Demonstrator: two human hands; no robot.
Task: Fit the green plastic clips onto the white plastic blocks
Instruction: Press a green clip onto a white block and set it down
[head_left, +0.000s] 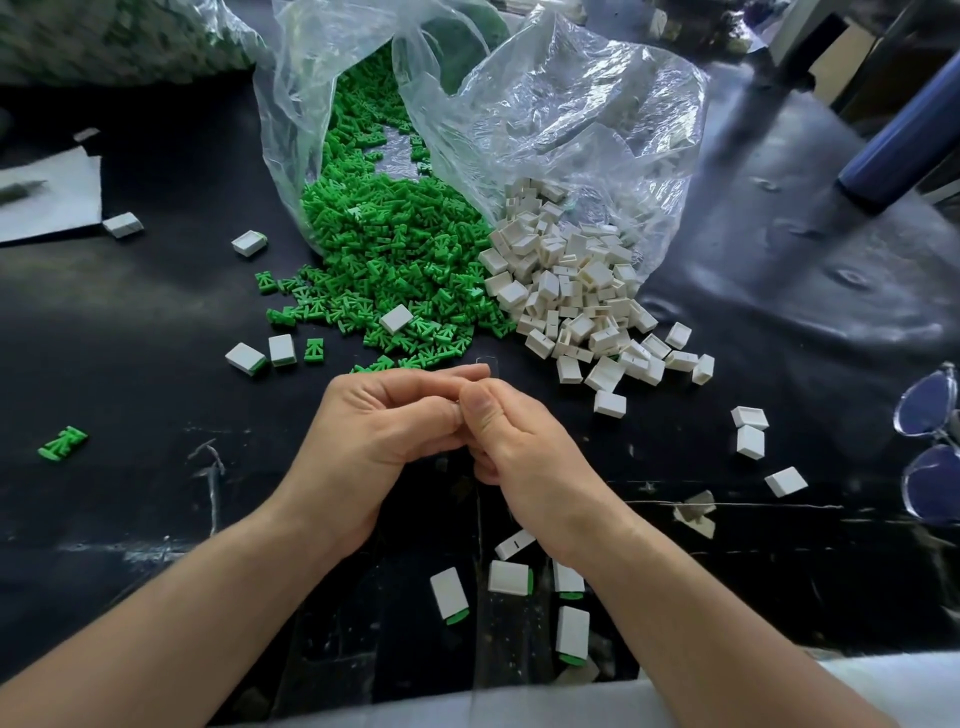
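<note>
Spilling from a clear bag (296, 114), green clips (395, 260) are lying heaped centre-left on the dark table (156, 322). Just below, the left hand (384, 421) and right hand (524, 447) are pressing together, fingers curled, hiding whatever they are holding. White blocks (571, 296) are lying heaped right of the clips.

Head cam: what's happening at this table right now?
A person works at the black table, left hand and right hand pressed together at the centre; whatever they hold is hidden by the fingers. Behind them, a green clips pile and a white blocks pile spill from clear plastic bags. Several assembled blocks, green showing at one end, lie near the right wrist.
</note>
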